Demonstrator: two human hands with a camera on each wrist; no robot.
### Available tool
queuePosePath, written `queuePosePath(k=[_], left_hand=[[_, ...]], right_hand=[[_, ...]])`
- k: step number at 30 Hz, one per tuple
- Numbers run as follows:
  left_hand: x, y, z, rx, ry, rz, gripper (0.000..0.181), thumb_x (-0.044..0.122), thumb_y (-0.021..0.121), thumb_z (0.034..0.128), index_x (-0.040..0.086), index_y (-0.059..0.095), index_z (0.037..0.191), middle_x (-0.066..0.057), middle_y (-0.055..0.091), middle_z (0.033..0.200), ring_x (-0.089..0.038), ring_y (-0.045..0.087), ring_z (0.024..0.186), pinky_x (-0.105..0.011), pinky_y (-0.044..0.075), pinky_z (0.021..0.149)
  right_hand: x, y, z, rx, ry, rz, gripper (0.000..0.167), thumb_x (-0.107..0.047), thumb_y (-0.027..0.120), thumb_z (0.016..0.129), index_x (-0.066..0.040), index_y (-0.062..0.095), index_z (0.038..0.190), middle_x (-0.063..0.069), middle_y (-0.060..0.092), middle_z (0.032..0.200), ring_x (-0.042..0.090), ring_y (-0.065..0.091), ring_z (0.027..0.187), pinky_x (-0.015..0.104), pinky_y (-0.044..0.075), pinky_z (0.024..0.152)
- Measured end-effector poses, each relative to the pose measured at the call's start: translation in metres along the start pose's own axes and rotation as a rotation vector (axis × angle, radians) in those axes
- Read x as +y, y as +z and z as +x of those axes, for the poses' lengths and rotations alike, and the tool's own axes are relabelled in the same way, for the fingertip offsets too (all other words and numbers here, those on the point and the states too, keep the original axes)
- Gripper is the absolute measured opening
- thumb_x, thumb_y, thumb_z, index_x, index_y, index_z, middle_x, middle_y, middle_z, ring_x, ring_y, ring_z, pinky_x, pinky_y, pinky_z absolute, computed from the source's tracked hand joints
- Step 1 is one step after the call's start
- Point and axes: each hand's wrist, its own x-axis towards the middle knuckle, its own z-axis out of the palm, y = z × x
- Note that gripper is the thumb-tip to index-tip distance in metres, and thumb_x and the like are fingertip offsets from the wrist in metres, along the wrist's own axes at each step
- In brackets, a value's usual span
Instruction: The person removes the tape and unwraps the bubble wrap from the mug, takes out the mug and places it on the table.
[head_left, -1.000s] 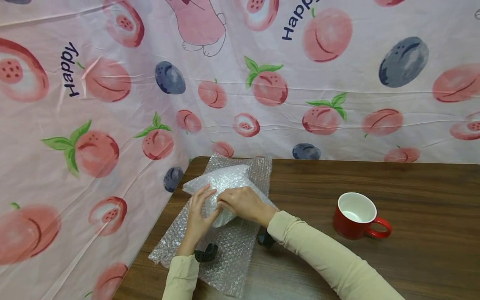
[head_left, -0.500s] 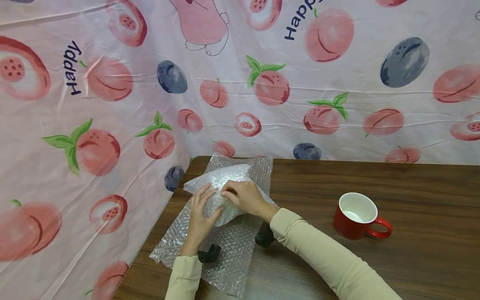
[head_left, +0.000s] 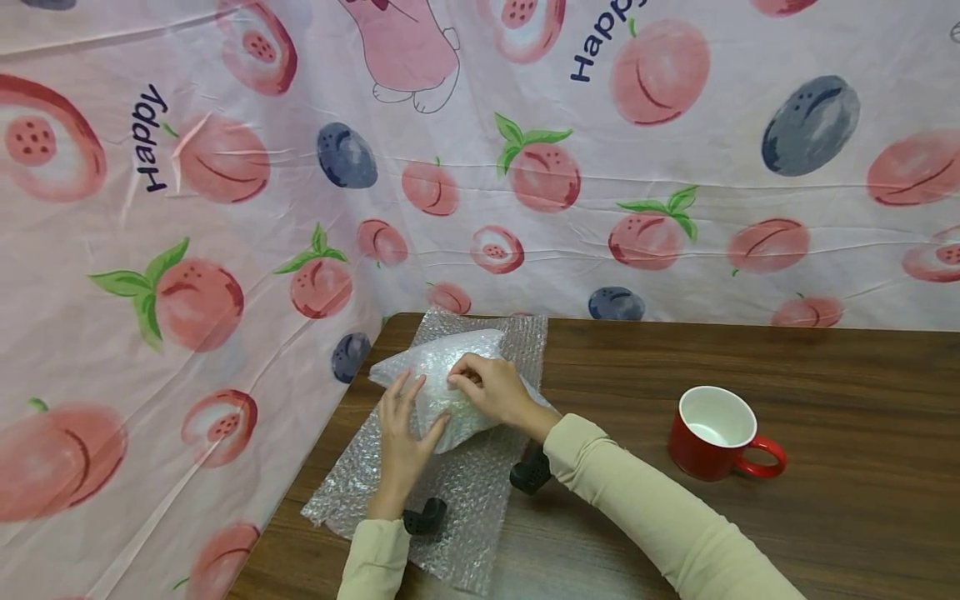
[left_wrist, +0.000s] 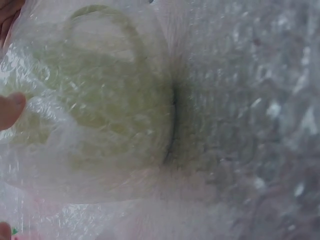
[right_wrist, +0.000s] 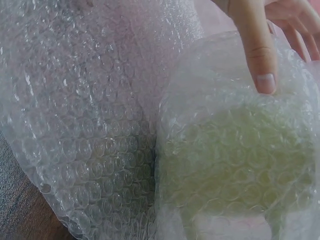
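Observation:
In the head view a bubble-wrapped mug [head_left: 442,362] lies on a flat bubble wrap sheet [head_left: 465,533]. Its pale green body [right_wrist: 240,155] shows through the layers, and the handle [left_wrist: 132,35] is visible in the left wrist view. My left hand [head_left: 401,442] rests on the package's near left side, thumb and fingers spread; its thumb [right_wrist: 262,75] touches the wrap. My right hand [head_left: 491,387] is over the top of the package, fingers curled, thumb and index fingertips close together at the surface. Whether they pinch the wrap is too small to make out.
A red mug [head_left: 712,433] with a white inside stands upright to the right, handle pointing right. The wooden table [head_left: 862,400] meets a peach-print cloth [head_left: 555,217] at its back and left. Black wrist cameras, such as the left one [head_left: 426,517], sit close over the sheet.
My right hand has shifted up and to the right over the package, away from the left thumb. The left hand has moved slightly toward me. The wrapped mug stays nearly still.

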Motion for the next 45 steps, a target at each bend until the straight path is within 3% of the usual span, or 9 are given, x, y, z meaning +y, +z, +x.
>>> queuePosePath(k=[8, 16, 23, 27, 36, 45], left_hand=[[0.005, 0.002, -0.005, 0.057, -0.084, 0.024, 0.069, 0.007, 0.079, 0.0627, 0.004, 0.046, 0.123, -0.021, 0.033, 0.127, -0.036, 0.034, 0.11, -0.047, 0.032, 0.083], [0.008, 0.002, -0.008, 0.098, -0.045, 0.039, 0.075, 0.001, 0.079, 0.0607, -0.002, 0.04, 0.125, -0.024, 0.034, 0.121, -0.036, 0.035, 0.11, -0.048, 0.035, 0.085], [0.009, 0.003, -0.01, 0.091, -0.049, 0.031, 0.067, -0.001, 0.078, 0.0615, -0.004, 0.043, 0.118, -0.023, 0.037, 0.116, -0.035, 0.037, 0.107, -0.047, 0.035, 0.085], [0.009, 0.003, -0.009, 0.055, -0.014, 0.039, 0.064, 0.0, 0.078, 0.0619, -0.004, 0.045, 0.116, -0.023, 0.039, 0.115, -0.035, 0.038, 0.106, -0.046, 0.034, 0.085], [0.008, 0.005, -0.006, -0.103, 0.059, 0.033, 0.055, 0.008, 0.068, 0.0717, 0.002, 0.046, 0.122, -0.02, 0.037, 0.126, -0.036, 0.036, 0.108, -0.049, 0.032, 0.083], [0.007, 0.006, -0.005, -0.173, 0.077, 0.039, 0.054, 0.013, 0.066, 0.0764, 0.009, 0.046, 0.126, -0.015, 0.035, 0.132, -0.037, 0.027, 0.121, -0.056, 0.024, 0.092]], right_hand=[[-0.001, -0.001, 0.001, -0.003, 0.07, 0.089, 0.007, -0.015, 0.06, 0.084, -0.008, 0.062, 0.082, -0.001, 0.065, 0.071, 0.006, 0.057, 0.06, 0.016, 0.043, 0.055], [0.0, -0.003, 0.004, -0.034, 0.205, 0.217, 0.009, -0.016, 0.056, 0.087, -0.009, 0.062, 0.085, -0.001, 0.065, 0.075, 0.003, 0.053, 0.057, 0.018, 0.042, 0.051], [-0.003, -0.008, 0.007, -0.033, 0.278, 0.281, 0.011, -0.016, 0.055, 0.088, -0.007, 0.061, 0.086, 0.001, 0.065, 0.075, 0.003, 0.053, 0.058, 0.019, 0.042, 0.052], [-0.006, -0.01, 0.008, -0.04, 0.324, 0.326, 0.012, -0.016, 0.055, 0.088, -0.005, 0.061, 0.087, 0.004, 0.065, 0.077, 0.008, 0.057, 0.063, 0.02, 0.045, 0.056], [-0.005, -0.009, 0.009, -0.026, 0.37, 0.384, 0.013, -0.014, 0.055, 0.088, -0.003, 0.061, 0.087, 0.005, 0.064, 0.075, 0.009, 0.057, 0.064, 0.021, 0.046, 0.057], [-0.005, -0.008, 0.01, -0.018, 0.377, 0.417, 0.014, -0.013, 0.054, 0.089, -0.001, 0.06, 0.087, 0.008, 0.063, 0.074, 0.009, 0.055, 0.061, 0.021, 0.045, 0.055]])
